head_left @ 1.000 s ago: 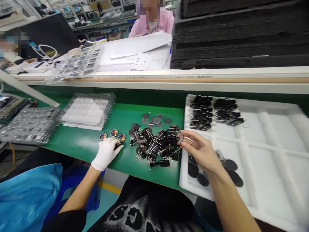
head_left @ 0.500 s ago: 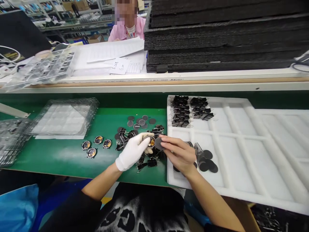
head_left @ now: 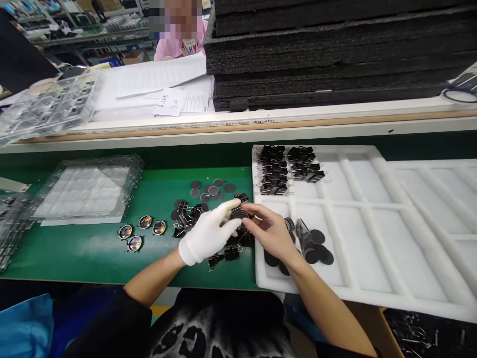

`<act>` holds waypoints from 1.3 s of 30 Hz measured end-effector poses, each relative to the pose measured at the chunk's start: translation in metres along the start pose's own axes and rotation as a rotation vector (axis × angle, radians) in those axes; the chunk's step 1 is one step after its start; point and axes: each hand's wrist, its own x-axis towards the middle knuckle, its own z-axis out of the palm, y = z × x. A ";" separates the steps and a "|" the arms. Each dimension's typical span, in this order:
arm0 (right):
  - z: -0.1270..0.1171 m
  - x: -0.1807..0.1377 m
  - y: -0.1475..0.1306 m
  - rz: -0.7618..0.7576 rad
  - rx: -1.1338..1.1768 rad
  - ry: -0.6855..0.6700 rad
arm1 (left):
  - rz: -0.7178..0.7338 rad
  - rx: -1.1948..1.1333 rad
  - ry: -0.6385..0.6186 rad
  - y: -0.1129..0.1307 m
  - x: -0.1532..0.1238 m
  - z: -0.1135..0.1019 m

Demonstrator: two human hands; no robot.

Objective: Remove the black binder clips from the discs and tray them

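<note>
In a white glove, my left hand (head_left: 208,232) is closed around a round watch case, which is now mostly hidden. Over the face of that case lies a dark round disc (head_left: 239,214). The bare fingers of my right hand (head_left: 274,234) pinch the disc's edge from the right. Black binder clips (head_left: 231,253) lie in a heap below and around both hands. Several loose dark discs (head_left: 213,190) are scattered on the green mat behind them. To the left, several watch cases (head_left: 159,227) with amber-looking faces rest on the mat.
A white foam tray (head_left: 348,205) on the right holds rows of binder clips (head_left: 274,169) and dark discs (head_left: 316,236). Clear plastic trays (head_left: 130,171) stand at left. Black foam sheets (head_left: 335,59) are stacked on the shelf (head_left: 316,130). A person (head_left: 182,47) sits beyond.
My right hand has brought the dark disc onto the watch case in my left hand, covering its amber face. The camera view has shifted slightly.
</note>
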 end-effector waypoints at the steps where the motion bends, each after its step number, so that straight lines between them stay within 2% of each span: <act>1: -0.003 0.003 -0.001 0.086 0.044 -0.004 | 0.031 0.094 -0.006 0.002 0.005 -0.006; 3: -0.010 0.009 -0.002 0.186 0.173 0.049 | 0.105 0.292 0.010 0.004 0.019 -0.020; 6: -0.020 0.018 -0.005 0.278 0.438 0.219 | 0.188 0.601 0.088 0.001 0.046 -0.037; 8: -0.025 0.022 -0.007 0.329 0.561 0.288 | 0.243 0.808 0.038 -0.003 0.062 -0.038; 11: -0.028 0.024 -0.009 0.371 0.628 0.290 | 0.339 0.993 -0.086 -0.009 0.077 -0.025; 14: -0.029 0.024 -0.009 0.390 0.620 0.257 | 0.363 0.987 -0.127 -0.011 0.082 -0.012; 16: -0.030 0.024 -0.009 0.399 0.623 0.228 | 0.349 0.913 -0.113 -0.009 0.082 -0.013; 21: -0.031 0.020 -0.008 0.362 0.584 0.101 | 0.226 0.566 0.098 0.000 0.069 -0.036; 23: -0.028 0.018 -0.007 0.329 0.543 0.036 | 0.162 0.399 0.112 0.003 0.061 -0.037; 26: -0.021 0.014 -0.004 0.369 0.555 -0.055 | 0.125 0.221 0.081 0.005 0.050 -0.028; 29: -0.017 0.011 -0.001 0.392 0.561 -0.084 | 0.164 0.305 0.056 0.006 0.043 -0.022; 34: -0.020 0.012 -0.002 0.290 0.398 -0.112 | 0.305 0.743 -0.060 0.006 0.040 -0.033; 39: -0.024 0.009 -0.006 0.254 0.277 -0.178 | 0.254 0.736 -0.104 0.007 0.038 -0.036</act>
